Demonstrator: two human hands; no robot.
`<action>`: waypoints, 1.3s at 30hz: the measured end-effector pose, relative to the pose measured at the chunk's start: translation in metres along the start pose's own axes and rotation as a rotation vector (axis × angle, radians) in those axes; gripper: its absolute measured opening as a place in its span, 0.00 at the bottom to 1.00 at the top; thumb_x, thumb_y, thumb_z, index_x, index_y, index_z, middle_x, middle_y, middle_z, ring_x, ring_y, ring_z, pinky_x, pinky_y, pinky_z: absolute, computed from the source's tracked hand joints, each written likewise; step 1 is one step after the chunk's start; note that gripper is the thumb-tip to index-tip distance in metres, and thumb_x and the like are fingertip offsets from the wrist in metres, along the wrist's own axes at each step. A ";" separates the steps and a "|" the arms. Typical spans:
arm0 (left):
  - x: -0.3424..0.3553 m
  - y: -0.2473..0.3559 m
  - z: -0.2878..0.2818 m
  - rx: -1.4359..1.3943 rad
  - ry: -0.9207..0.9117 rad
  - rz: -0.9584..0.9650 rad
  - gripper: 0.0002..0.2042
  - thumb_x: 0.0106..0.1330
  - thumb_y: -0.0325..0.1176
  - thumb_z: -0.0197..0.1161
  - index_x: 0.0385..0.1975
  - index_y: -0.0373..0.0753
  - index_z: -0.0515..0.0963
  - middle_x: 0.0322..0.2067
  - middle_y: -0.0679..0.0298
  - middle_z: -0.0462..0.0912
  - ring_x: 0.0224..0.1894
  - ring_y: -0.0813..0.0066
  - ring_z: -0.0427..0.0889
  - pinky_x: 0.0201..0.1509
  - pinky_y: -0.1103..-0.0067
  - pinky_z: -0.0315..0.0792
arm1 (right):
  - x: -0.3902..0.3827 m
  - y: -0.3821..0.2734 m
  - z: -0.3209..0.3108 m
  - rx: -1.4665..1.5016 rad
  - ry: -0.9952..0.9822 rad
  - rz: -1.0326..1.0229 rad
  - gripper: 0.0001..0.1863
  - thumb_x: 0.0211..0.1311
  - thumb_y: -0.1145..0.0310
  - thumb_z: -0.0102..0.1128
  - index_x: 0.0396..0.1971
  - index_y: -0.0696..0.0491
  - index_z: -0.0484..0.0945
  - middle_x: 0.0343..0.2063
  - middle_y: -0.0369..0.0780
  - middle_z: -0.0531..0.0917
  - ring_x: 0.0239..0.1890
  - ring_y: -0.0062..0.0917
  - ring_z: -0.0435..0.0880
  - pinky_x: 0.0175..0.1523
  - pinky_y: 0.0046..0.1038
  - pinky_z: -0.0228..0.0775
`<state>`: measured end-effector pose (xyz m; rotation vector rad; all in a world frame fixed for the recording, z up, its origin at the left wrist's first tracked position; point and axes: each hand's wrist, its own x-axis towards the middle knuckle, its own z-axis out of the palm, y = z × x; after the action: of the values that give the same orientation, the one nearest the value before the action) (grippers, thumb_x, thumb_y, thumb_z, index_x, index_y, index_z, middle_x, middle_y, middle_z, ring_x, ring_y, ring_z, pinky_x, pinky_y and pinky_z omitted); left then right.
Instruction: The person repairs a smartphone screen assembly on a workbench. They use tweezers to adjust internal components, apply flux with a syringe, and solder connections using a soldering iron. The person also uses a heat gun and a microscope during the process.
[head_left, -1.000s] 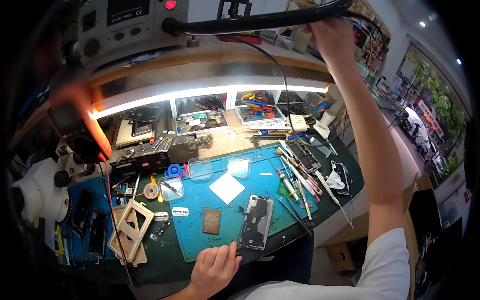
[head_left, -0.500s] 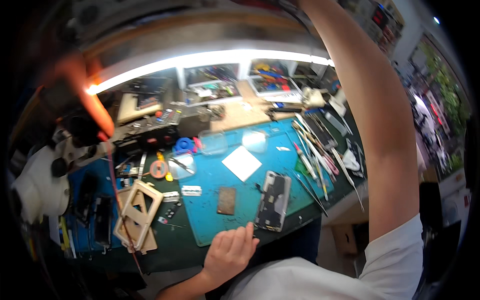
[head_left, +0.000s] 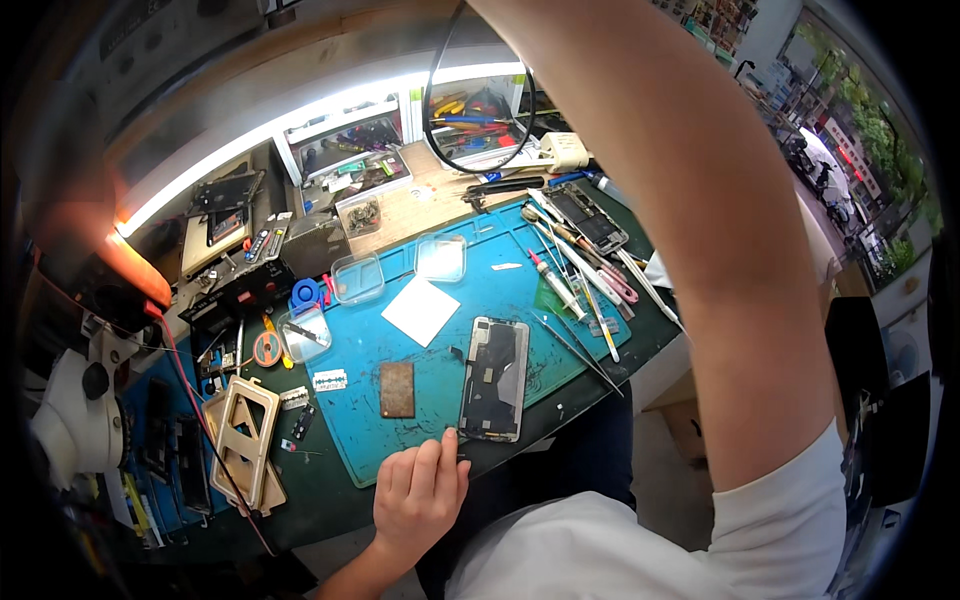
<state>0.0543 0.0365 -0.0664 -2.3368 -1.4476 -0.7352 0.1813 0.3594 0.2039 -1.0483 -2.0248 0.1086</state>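
Observation:
My left hand (head_left: 418,492) is at the mat's front edge, fingers curled, index fingertip by the lower-left corner of an opened phone (head_left: 492,380); what, if anything, it pinches is hidden. My right forearm (head_left: 735,300) stretches up through the top edge, with that hand out of view. On the blue mat (head_left: 360,445) lie a brown metal plate (head_left: 397,390), left of the phone, and a white square pad (head_left: 420,310). Tweezers (head_left: 577,355) lie right of the phone.
Several tools (head_left: 560,270) cover the mat's right side. Clear plastic boxes (head_left: 357,278) stand at its back. At the left are a white microscope (head_left: 70,420), an orange-handled tool (head_left: 140,265) and beige frames (head_left: 245,440). A black cable loop (head_left: 478,160) hangs above the back.
My right hand, earlier at the upper shelf, has left the view, its arm now reaching further up and left. The view has shifted; a cable loop now hangs before the drawers.

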 end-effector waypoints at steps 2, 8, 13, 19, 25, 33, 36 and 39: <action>0.000 0.001 0.000 -0.024 0.002 -0.011 0.14 0.69 0.34 0.63 0.47 0.31 0.84 0.40 0.61 0.78 0.40 0.65 0.77 0.44 0.70 0.73 | -0.006 -0.001 -0.001 0.029 -0.006 0.010 0.13 0.66 0.61 0.63 0.38 0.56 0.86 0.27 0.41 0.86 0.29 0.27 0.86 0.34 0.29 0.75; 0.000 0.003 -0.001 -0.030 -0.005 -0.013 0.14 0.68 0.32 0.65 0.47 0.30 0.84 0.41 0.60 0.77 0.40 0.63 0.77 0.44 0.69 0.72 | -0.023 -0.003 -0.005 0.103 -0.023 0.034 0.12 0.66 0.64 0.63 0.41 0.56 0.85 0.29 0.41 0.85 0.29 0.25 0.85 0.34 0.27 0.74; 0.001 0.004 -0.001 -0.036 -0.014 -0.011 0.14 0.66 0.31 0.65 0.48 0.30 0.84 0.41 0.60 0.78 0.40 0.63 0.77 0.44 0.69 0.72 | -0.036 -0.003 -0.008 0.165 -0.036 0.057 0.11 0.67 0.66 0.63 0.43 0.56 0.84 0.30 0.41 0.85 0.29 0.24 0.85 0.33 0.26 0.73; 0.009 0.008 0.005 -0.085 0.005 0.010 0.15 0.66 0.33 0.66 0.49 0.32 0.84 0.41 0.62 0.78 0.40 0.66 0.78 0.45 0.71 0.73 | -0.060 -0.009 -0.028 0.207 -0.032 0.087 0.11 0.67 0.68 0.64 0.45 0.56 0.83 0.31 0.40 0.84 0.29 0.23 0.84 0.33 0.25 0.72; -0.002 -0.002 -0.008 -0.079 -0.013 -0.068 0.16 0.68 0.35 0.66 0.51 0.33 0.83 0.41 0.65 0.78 0.42 0.70 0.78 0.47 0.74 0.74 | -0.156 -0.008 -0.036 0.226 -0.199 0.130 0.11 0.67 0.70 0.64 0.48 0.55 0.82 0.33 0.40 0.84 0.29 0.22 0.83 0.32 0.24 0.70; 0.063 -0.081 -0.053 -0.077 0.158 -0.320 0.10 0.64 0.24 0.68 0.45 0.37 0.82 0.32 0.56 0.82 0.30 0.57 0.83 0.31 0.66 0.75 | -0.326 0.060 -0.035 -0.344 -0.429 0.002 0.18 0.60 0.71 0.69 0.51 0.52 0.82 0.36 0.39 0.80 0.38 0.34 0.83 0.39 0.34 0.78; 0.122 -0.161 -0.049 0.034 0.172 -0.382 0.10 0.71 0.32 0.64 0.45 0.33 0.80 0.35 0.51 0.83 0.38 0.53 0.85 0.43 0.68 0.79 | -0.336 0.062 -0.025 -0.282 -0.353 -0.037 0.19 0.59 0.75 0.68 0.52 0.52 0.82 0.37 0.39 0.80 0.37 0.33 0.84 0.39 0.33 0.79; 0.151 -0.202 -0.027 0.336 0.086 -0.346 0.13 0.71 0.40 0.64 0.41 0.35 0.81 0.36 0.52 0.85 0.41 0.57 0.86 0.47 0.70 0.80 | -0.338 0.066 -0.024 -0.181 -0.313 -0.009 0.18 0.58 0.80 0.65 0.49 0.53 0.85 0.37 0.39 0.78 0.35 0.31 0.83 0.37 0.31 0.78</action>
<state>-0.0782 0.2261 0.0376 -1.8090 -1.8012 -0.6087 0.3433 0.1554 -0.0234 -1.1950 -2.3558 0.0899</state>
